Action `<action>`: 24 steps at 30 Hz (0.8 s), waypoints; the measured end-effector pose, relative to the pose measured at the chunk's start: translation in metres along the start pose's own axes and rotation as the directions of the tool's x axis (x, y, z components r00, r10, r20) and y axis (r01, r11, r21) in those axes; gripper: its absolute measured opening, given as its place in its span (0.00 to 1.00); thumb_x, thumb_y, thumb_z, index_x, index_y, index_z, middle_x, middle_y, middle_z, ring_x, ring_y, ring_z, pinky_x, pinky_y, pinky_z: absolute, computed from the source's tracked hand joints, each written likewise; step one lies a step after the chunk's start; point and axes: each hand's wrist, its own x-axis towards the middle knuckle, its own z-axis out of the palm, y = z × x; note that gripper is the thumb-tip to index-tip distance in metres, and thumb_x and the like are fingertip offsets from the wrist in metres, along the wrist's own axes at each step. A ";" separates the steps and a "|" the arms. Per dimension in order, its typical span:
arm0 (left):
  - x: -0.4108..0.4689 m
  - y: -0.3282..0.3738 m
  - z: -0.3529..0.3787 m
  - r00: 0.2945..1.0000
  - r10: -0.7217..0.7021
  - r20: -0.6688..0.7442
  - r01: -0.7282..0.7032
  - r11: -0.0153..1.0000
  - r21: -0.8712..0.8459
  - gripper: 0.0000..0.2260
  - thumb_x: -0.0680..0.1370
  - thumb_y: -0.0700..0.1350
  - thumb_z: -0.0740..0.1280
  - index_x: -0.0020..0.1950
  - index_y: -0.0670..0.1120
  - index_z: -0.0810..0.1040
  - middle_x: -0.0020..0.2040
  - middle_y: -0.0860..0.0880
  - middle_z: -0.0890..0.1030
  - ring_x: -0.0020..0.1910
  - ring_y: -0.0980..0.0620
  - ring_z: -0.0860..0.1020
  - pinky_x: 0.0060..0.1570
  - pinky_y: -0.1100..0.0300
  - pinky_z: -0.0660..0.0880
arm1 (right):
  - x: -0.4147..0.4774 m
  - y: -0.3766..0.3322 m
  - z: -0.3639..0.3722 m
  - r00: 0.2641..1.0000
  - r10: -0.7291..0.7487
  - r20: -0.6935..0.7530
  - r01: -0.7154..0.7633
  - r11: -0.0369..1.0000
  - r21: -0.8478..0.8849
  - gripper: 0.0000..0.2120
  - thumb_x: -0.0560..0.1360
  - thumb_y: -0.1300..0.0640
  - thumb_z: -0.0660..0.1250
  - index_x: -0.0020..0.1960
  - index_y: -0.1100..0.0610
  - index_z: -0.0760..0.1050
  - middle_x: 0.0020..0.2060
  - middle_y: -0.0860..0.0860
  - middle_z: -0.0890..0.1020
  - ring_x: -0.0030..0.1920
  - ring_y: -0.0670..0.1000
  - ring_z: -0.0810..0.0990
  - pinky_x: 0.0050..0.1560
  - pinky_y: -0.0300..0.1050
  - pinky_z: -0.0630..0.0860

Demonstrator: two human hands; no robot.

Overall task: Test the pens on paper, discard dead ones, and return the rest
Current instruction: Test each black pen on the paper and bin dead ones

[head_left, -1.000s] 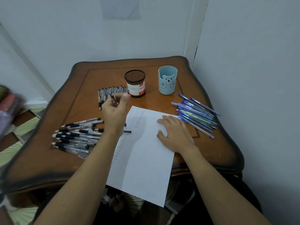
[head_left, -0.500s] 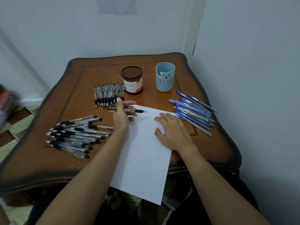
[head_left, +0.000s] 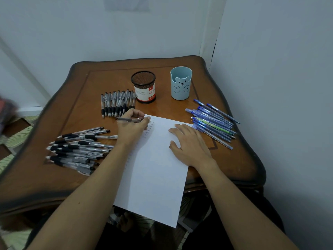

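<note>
Left hand has closed tighter round the black pen, now at the paper's far-left corner, tip hidden by fingers; right hand unchanged, fingers spread flat on the paper; black pens lie left of the left hand; blue pens right of the right.

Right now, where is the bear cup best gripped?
Probably round its wall at mid-height, from the right: the bear cup stands upright, the mesh cup stands to its left, and blue pens lie in front of it.
</note>
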 end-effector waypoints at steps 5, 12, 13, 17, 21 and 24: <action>-0.005 0.003 0.000 1.000 -0.020 0.016 0.021 0.998 -0.055 0.02 0.75 0.34 0.72 0.45 0.38 0.80 0.40 0.41 0.84 0.37 0.46 0.85 0.30 0.60 0.79 | 0.001 0.000 0.000 1.000 0.001 0.011 -0.001 1.000 -0.005 0.24 0.82 0.44 0.57 0.76 0.46 0.64 0.78 0.47 0.62 0.78 0.49 0.56 0.77 0.50 0.51; -0.006 -0.004 -0.003 0.988 0.103 -0.117 -0.089 0.989 0.119 0.08 0.67 0.30 0.61 0.30 0.35 0.62 0.26 0.47 0.61 0.25 0.57 0.59 0.27 0.62 0.55 | -0.001 0.000 0.000 1.000 -0.003 0.010 0.003 1.000 -0.005 0.24 0.82 0.44 0.57 0.76 0.46 0.64 0.78 0.47 0.63 0.78 0.49 0.57 0.77 0.50 0.51; -0.006 -0.003 -0.002 0.987 0.111 -0.112 -0.097 0.987 0.125 0.09 0.67 0.29 0.60 0.30 0.36 0.61 0.26 0.49 0.60 0.25 0.57 0.57 0.26 0.63 0.53 | -0.001 0.000 0.000 1.000 -0.002 0.009 0.002 1.000 -0.001 0.24 0.82 0.44 0.57 0.76 0.46 0.64 0.78 0.47 0.63 0.78 0.49 0.57 0.77 0.50 0.51; -0.006 -0.003 -0.003 0.990 0.109 -0.088 -0.092 0.980 0.173 0.08 0.66 0.30 0.58 0.30 0.39 0.62 0.26 0.53 0.60 0.25 0.56 0.57 0.26 0.66 0.50 | 0.000 0.000 0.000 1.000 0.003 0.015 -0.002 1.000 -0.003 0.24 0.82 0.44 0.57 0.76 0.46 0.63 0.78 0.47 0.62 0.78 0.49 0.56 0.77 0.49 0.50; -0.008 -0.001 -0.004 0.992 0.104 -0.078 -0.087 0.977 0.193 0.13 0.66 0.28 0.58 0.30 0.44 0.60 0.23 0.57 0.59 0.25 0.56 0.57 0.27 0.65 0.51 | 0.000 0.000 0.001 1.000 0.002 0.010 -0.002 1.000 0.000 0.24 0.82 0.44 0.57 0.76 0.46 0.64 0.78 0.47 0.63 0.78 0.48 0.56 0.77 0.49 0.50; -0.011 0.005 -0.001 0.993 0.072 -0.091 -0.049 0.971 0.235 0.16 0.68 0.27 0.58 0.29 0.46 0.60 0.22 0.54 0.66 0.24 0.52 0.62 0.28 0.59 0.58 | 0.000 0.000 0.001 1.000 0.000 0.005 0.000 1.000 0.003 0.23 0.82 0.44 0.57 0.76 0.46 0.64 0.78 0.47 0.63 0.78 0.48 0.56 0.77 0.49 0.51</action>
